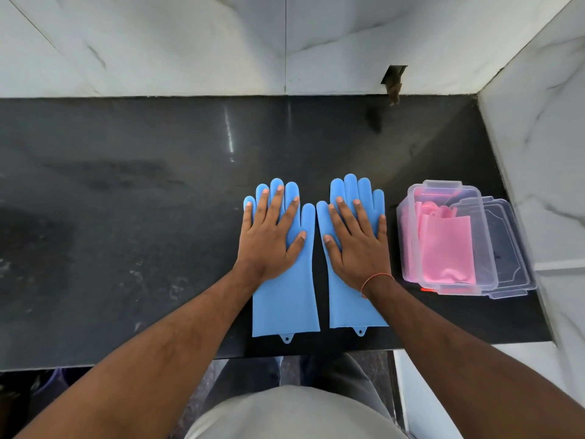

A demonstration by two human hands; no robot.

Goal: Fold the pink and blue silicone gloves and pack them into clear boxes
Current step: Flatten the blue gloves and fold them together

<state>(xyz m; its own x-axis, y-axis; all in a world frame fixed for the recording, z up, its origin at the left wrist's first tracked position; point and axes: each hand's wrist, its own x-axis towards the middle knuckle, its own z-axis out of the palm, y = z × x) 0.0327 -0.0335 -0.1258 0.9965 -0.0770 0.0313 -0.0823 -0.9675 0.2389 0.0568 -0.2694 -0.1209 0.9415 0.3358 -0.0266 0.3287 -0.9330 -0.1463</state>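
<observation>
Two blue silicone gloves lie flat side by side on the black counter, fingers pointing away from me. My left hand rests flat, fingers spread, on the left blue glove. On the right blue glove my right hand lies pressed flat in the same way. Neither hand grips anything. To the right stands a clear box with the folded pink gloves inside it. Clear lids or another box lie partly under it on its right side.
The black counter stretches far to the left. A marble wall runs along the back and another closes the right side. A small dark notch sits in the back wall. The counter's front edge runs just below the glove cuffs.
</observation>
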